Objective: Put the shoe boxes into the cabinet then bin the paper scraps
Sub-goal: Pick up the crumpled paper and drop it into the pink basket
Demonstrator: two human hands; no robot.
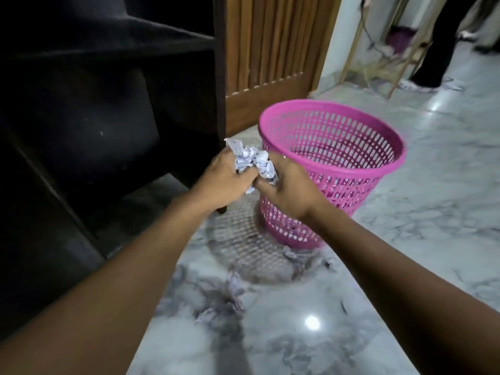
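Both hands hold a bunch of crumpled white paper scraps [253, 162] between them, just left of the rim of a pink perforated plastic bin [351, 169]. My left hand [226, 175] grips the scraps from the left, my right hand [290, 186] from the right. The bin stands upright on the marble floor and looks empty inside. The dark cabinet [108, 104] fills the left side; its inside is too dark to show any shoe boxes.
A wooden slatted door panel [270, 50] stands behind the bin. Grey-veined marble floor [297, 320] spreads below and to the right. At the far right stand a person's dark legs [438, 50] and a wooden frame [400, 63].
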